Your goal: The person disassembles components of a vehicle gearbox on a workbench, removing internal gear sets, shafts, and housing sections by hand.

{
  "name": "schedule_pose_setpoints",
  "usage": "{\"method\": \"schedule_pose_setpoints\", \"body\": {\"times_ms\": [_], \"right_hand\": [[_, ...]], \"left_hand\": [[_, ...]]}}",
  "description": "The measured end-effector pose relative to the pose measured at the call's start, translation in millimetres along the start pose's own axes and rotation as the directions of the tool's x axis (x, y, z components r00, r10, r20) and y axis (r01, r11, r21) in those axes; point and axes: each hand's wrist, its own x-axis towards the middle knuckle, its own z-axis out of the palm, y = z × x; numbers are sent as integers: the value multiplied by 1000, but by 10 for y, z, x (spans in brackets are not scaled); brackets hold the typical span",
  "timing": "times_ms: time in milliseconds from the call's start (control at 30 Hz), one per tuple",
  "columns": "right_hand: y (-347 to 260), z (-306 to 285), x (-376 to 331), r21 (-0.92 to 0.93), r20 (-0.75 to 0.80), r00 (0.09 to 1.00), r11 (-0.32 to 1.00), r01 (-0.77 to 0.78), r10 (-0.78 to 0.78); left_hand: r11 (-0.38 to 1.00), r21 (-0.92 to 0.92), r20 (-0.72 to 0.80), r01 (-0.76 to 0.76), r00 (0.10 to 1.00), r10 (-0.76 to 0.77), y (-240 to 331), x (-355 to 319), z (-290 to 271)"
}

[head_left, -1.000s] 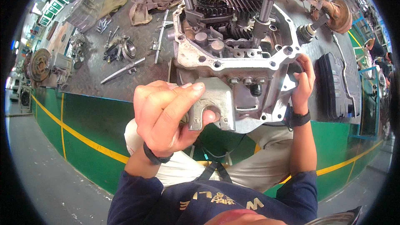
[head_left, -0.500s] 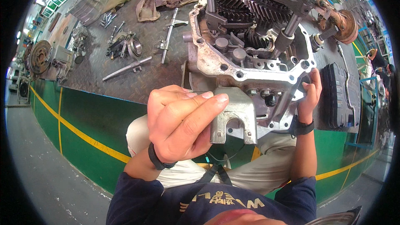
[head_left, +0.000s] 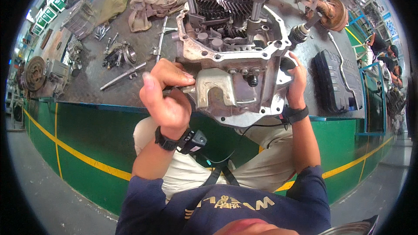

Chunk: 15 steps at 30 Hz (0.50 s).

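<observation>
My left hand (head_left: pixel 167 93) pinches the left end of a grey U-shaped metal fork piece (head_left: pixel 214 79) between thumb and fingers. The fork hangs in front of the gearbox housing (head_left: pixel 256 55), its open end facing me; whether it touches the casting I cannot tell. My right hand (head_left: pixel 297 80) is wrapped round the housing's right side, its fingertips partly behind the edge. Inside the open casting stand toothed gears (head_left: pixel 235 4) and upright shafts. A black plug-like fitting (head_left: pixel 252 80) sits on the front wall, right of the fork.
On the dark bench left of the housing lie a shift rod (head_left: pixel 160 43), another metal rod (head_left: pixel 124 76), a bearing ring (head_left: pixel 129 54) and several bolts. A crumpled cloth (head_left: pixel 159 2) lies behind. To the right are a black tool case (head_left: pixel 335 80) and a rusty drum (head_left: pixel 334 14).
My left hand has carried the fork piece away from me, nearer the housing's front wall. My right hand still holds the housing's right side. The whole view has shifted.
</observation>
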Motion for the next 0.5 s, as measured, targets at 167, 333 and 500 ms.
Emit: {"method": "schedule_pose_setpoints", "body": {"times_ms": [167, 333, 500], "right_hand": [[-4, 135, -395, 4, -108, 994, 1000, -15, 15], [119, 68, -583, 15, -108, 994, 1000, 2, 0], [107, 119, -708, -91, -142, 980, 988, 124, -137]], "left_hand": [[994, 30, -67, 105, 992, -103, 155, 33, -192], [984, 5, -54, 178, 983, -177, 249, -181, -277], [999, 33, -120, 39, 992, -35, 203, -320, -311]]}}
